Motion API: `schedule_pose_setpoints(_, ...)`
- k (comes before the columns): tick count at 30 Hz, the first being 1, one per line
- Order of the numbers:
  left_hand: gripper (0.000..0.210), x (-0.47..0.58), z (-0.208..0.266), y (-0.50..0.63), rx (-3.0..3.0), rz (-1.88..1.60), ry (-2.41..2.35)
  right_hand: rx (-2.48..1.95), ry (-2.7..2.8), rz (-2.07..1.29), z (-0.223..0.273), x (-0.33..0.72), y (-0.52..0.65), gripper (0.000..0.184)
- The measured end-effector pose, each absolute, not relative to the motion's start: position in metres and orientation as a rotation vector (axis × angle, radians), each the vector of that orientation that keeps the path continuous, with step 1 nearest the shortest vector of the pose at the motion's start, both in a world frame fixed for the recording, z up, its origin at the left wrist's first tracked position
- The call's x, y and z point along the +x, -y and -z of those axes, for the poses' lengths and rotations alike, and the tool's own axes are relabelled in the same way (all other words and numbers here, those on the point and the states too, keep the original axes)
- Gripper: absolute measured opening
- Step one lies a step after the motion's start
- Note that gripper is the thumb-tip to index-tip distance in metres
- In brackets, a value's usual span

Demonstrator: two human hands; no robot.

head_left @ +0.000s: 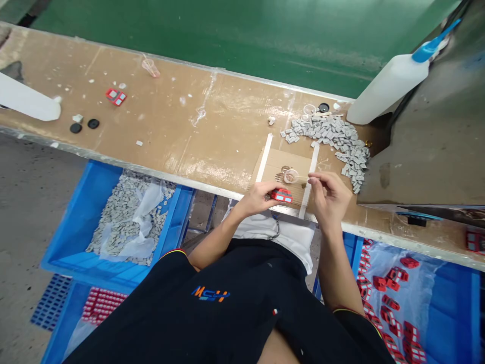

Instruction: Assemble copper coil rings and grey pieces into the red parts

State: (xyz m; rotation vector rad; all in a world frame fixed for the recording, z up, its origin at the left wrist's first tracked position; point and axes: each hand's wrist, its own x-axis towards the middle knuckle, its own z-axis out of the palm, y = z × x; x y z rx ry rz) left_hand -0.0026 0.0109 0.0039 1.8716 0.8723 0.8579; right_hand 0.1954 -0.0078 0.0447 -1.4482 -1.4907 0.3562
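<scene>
My left hand (258, 198) is closed on a small red toy car body (282, 196) with pale windows, held at the front edge of the bench. Between the fingertips of my right hand (330, 194) is a thin stick (302, 177), which points left over a small clear round cup (291, 176). The cup is on a piece of cardboard (295, 161) that has brown stains and white tape strips (264, 157) on both sides. Whether the stick's tip touches the cup's contents, I cannot tell. Behind my right hand lies a heap of small grey plates (337, 134).
A white bottle with a blue nozzle (390, 88) leans at the back right. Another red car piece (115, 96) and black discs (93, 123) lie on the left. Below are blue bins, one with grey pieces (125, 212), another with red car bodies (394, 278).
</scene>
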Motion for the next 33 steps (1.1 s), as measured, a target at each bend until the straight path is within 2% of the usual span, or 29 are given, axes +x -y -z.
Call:
schedule_pose_setpoints(6,0.022,-0.003,-0.006,-0.011,1.810,-0.855,-0.872,-1.424,1.669,-0.488,-0.029,0.190,-0.012,0.023)
schedule_pose_setpoints(9,0.022,-0.003,-0.005,-0.011,1.798,-0.856,-0.870,-1.413,1.685,-0.469,-0.030,0.206,-0.023,0.032)
schedule_pose_setpoints(14,0.023,-0.003,-0.004,-0.012,1.786,-0.854,-0.855,-1.600,1.730,-0.344,-0.029,0.249,-0.069,0.020)
schedule_pose_setpoints(20,0.024,-0.004,-0.006,-0.010,1.766,-0.885,-0.855,-1.591,1.962,-0.337,-0.007,0.251,-0.115,0.008)
schedule_pose_setpoints(23,0.024,-0.004,-0.005,-0.009,1.743,-0.884,-0.865,-1.588,1.922,-0.331,-0.004,0.244,-0.121,0.010)
schedule_pose_setpoints(25,0.024,-0.004,-0.003,-0.009,1.725,-0.890,-0.860,-1.601,1.889,-0.411,-0.005,0.242,-0.123,0.007)
schedule_pose_setpoints(29,0.025,-0.005,0.000,-0.009,1.680,-0.897,-0.830,-1.661,1.763,-0.682,-0.009,0.246,-0.126,0.028)
schedule_pose_setpoints(33,0.029,-0.008,0.004,-0.011,1.673,-0.903,-0.776,-1.770,1.768,-0.726,-0.020,0.248,-0.120,0.012)
